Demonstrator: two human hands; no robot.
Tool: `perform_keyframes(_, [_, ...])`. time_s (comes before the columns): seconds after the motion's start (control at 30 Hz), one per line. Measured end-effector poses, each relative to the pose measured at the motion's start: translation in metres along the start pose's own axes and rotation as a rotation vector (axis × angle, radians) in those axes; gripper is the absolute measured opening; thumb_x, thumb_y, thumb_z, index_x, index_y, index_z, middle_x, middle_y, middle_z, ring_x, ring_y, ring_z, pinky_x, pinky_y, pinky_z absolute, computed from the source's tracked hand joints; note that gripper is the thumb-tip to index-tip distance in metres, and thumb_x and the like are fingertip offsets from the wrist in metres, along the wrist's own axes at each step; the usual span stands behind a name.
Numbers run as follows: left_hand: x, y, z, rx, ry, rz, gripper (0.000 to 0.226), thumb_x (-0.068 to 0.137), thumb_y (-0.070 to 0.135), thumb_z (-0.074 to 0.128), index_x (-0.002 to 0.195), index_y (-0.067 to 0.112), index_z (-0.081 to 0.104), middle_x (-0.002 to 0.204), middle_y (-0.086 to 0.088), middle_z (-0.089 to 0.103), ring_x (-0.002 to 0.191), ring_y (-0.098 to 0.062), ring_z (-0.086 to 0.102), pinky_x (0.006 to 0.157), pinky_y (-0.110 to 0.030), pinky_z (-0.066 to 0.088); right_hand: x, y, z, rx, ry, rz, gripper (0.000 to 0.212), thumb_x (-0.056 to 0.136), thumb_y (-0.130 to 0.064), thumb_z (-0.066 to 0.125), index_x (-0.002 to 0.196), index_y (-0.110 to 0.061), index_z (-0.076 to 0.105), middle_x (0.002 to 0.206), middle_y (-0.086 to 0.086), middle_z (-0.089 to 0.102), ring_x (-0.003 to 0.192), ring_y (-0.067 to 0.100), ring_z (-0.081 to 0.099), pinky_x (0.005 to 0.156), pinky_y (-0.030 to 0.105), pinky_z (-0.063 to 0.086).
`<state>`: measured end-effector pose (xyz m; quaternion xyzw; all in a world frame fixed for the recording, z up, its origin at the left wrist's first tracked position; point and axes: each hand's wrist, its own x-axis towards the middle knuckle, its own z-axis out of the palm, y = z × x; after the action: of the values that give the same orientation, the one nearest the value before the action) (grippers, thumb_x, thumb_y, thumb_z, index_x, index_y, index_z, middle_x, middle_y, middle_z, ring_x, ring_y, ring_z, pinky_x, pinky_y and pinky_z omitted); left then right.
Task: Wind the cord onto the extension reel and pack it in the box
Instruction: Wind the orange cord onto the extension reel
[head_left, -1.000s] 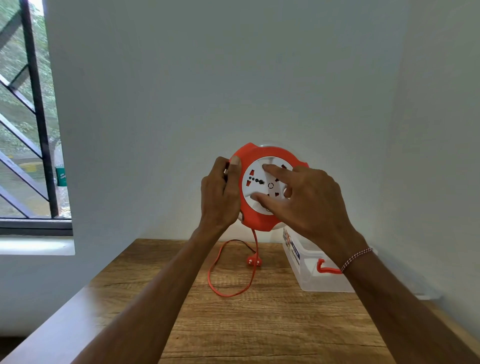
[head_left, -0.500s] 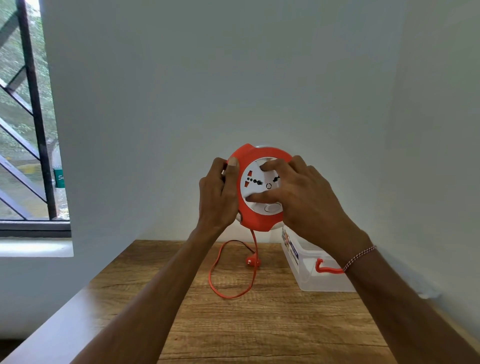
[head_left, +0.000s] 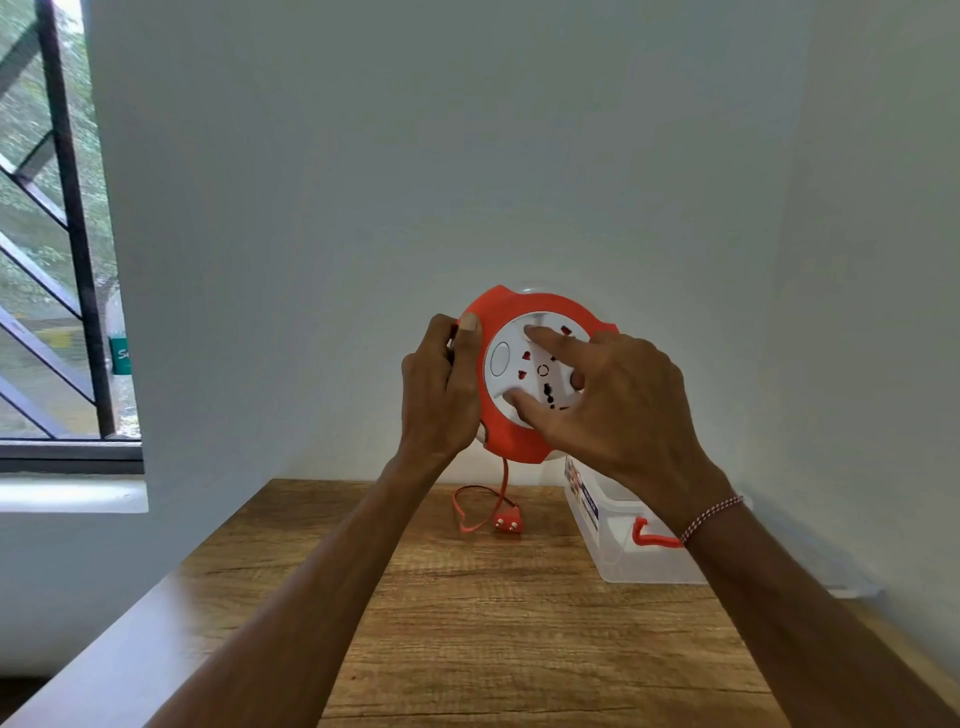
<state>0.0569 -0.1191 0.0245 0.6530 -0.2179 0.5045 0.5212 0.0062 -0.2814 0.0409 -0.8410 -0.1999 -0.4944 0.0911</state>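
The round orange extension reel (head_left: 511, 317) with a white socket face is held upright in the air above the wooden table (head_left: 519, 623). My left hand (head_left: 441, 389) grips its left rim, thumb on the orange edge. My right hand (head_left: 608, 400) lies on the white face with fingertips pressed into it. A short length of orange cord (head_left: 470, 512) hangs from the reel's underside to the table, ending in the orange plug (head_left: 508, 522). The clear plastic box (head_left: 623, 545) with an orange latch stands at the right, partly hidden by my right wrist.
A white wall rises right behind the table and another closes the right side. A barred window (head_left: 57, 234) with a sill is at the left. The table's left edge drops off to the floor.
The white face has turned under my right hand and the loose cord loop on the table has shrunk; the plug has slid closer below the reel. My left hand keeps its grip.
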Motion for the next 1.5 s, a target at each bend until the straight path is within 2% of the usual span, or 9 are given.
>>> perform_keyframes(0.27, [0.000,-0.001,-0.001,0.011,0.000,-0.037,0.032,0.099,0.041,0.038,0.093,0.013,0.054,0.073,0.006,0.065,0.060,-0.013,0.065,0.054,-0.040,0.058,0.003,0.001,-0.001,0.043,0.006,-0.048,0.065,0.078,-0.064,0.057,0.127,-0.022,0.059,0.112,0.007,0.069,0.095,0.026,0.063,0.080,0.037,0.053])
perform_keyframes(0.4, [-0.001,0.000,0.000,0.009,-0.016,-0.026,0.031,0.100,0.038,0.039,0.093,0.011,0.054,0.072,0.005,0.065,0.060,-0.014,0.064,0.053,-0.040,0.058,0.005,0.006,-0.003,0.056,0.109,-0.188,0.036,0.081,-0.035,0.071,0.110,-0.014,0.068,0.107,0.011,0.068,0.094,0.026,0.057,0.077,0.037,0.055])
perform_keyframes(0.47, [-0.001,0.000,0.000,0.009,-0.022,-0.020,0.032,0.100,0.037,0.039,0.094,0.010,0.054,0.073,0.006,0.065,0.060,-0.013,0.065,0.052,-0.038,0.058,0.006,0.008,-0.006,0.067,0.058,-0.252,0.024,0.078,-0.021,0.075,0.101,-0.015,0.071,0.110,0.010,0.065,0.101,0.028,0.054,0.080,0.040,0.055])
perform_keyframes(0.53, [0.000,-0.001,-0.001,0.005,-0.022,-0.013,0.032,0.100,0.037,0.039,0.095,0.010,0.054,0.074,0.009,0.066,0.061,-0.010,0.066,0.052,-0.033,0.058,0.006,0.009,-0.009,0.057,-0.076,-0.260,0.030,0.071,-0.016,0.080,0.100,-0.021,0.073,0.121,0.009,0.060,0.112,0.030,0.047,0.086,0.044,0.051])
perform_keyframes(0.67, [0.000,-0.004,-0.001,-0.002,-0.018,-0.003,0.030,0.099,0.036,0.039,0.095,0.011,0.055,0.074,0.015,0.064,0.063,-0.005,0.066,0.052,-0.018,0.055,0.005,0.000,-0.011,-0.125,-0.280,-0.248,0.056,0.064,-0.025,0.085,0.117,-0.032,0.066,0.141,0.008,0.046,0.126,0.033,0.035,0.096,0.050,0.044])
perform_keyframes(0.97, [0.000,-0.004,0.001,-0.006,-0.008,0.012,0.027,0.100,0.036,0.040,0.095,0.014,0.054,0.072,0.020,0.064,0.064,-0.006,0.067,0.054,-0.020,0.057,0.005,-0.005,-0.012,-0.320,-0.241,-0.258,0.062,0.076,-0.045,0.066,0.135,-0.043,0.044,0.143,0.009,0.040,0.125,0.034,0.035,0.099,0.045,0.037])
perform_keyframes(1.1, [-0.003,-0.003,0.004,0.011,0.000,0.018,0.025,0.098,0.038,0.038,0.095,0.017,0.053,0.075,0.020,0.063,0.066,-0.006,0.066,0.056,-0.020,0.057,0.005,-0.003,-0.014,-0.359,-0.258,-0.268,0.065,0.073,-0.044,0.072,0.133,-0.043,0.048,0.137,0.013,0.045,0.119,0.035,0.041,0.095,0.046,0.040])
perform_keyframes(1.3, [-0.006,-0.003,0.005,-0.004,-0.010,0.017,0.028,0.098,0.038,0.038,0.098,0.014,0.053,0.078,0.017,0.064,0.065,-0.004,0.068,0.053,-0.014,0.053,0.002,0.005,-0.008,-0.226,-0.149,-0.197,0.060,0.070,-0.039,0.078,0.126,-0.033,0.058,0.111,0.021,0.061,0.094,0.036,0.057,0.082,0.047,0.050])
perform_keyframes(1.5, [-0.003,-0.002,0.003,-0.029,0.015,0.029,0.028,0.099,0.036,0.039,0.095,0.012,0.053,0.073,0.010,0.065,0.060,-0.006,0.067,0.051,-0.018,0.055,0.001,0.000,0.000,-0.038,-0.046,-0.019,0.067,0.076,-0.065,0.060,0.133,-0.030,0.052,0.123,0.010,0.064,0.099,0.028,0.062,0.089,0.041,0.050])
